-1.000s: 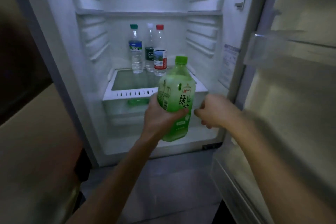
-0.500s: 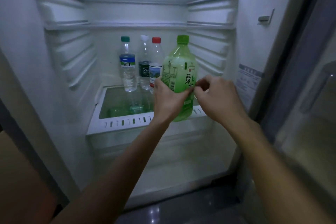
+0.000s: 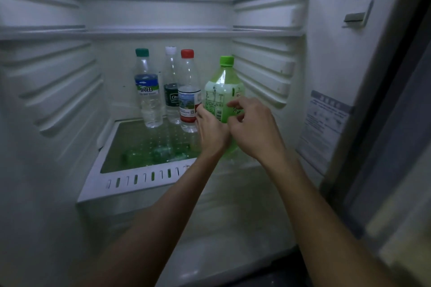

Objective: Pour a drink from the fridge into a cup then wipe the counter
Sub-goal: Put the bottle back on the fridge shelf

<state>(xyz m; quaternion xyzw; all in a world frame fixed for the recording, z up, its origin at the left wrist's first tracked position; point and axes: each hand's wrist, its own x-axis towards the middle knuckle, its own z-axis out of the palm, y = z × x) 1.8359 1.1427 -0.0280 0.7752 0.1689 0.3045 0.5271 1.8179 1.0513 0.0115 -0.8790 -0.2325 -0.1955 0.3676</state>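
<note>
Standing upright on the fridge shelf (image 3: 130,184) beside three water bottles (image 3: 171,91), the green bottle (image 3: 222,91) has a green cap and pale label. Left hand (image 3: 213,133) wraps its lower body; right hand (image 3: 253,128) rests fingers on its label, grip loosely curled.

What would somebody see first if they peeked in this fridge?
Probably the big green plastic drink bottle with a green cap, standing at the right of the glass shelf, with the left hand wrapped around it and the right hand touching its front. To its left stand three clear water bottles, capped dark green, white and red.
</note>
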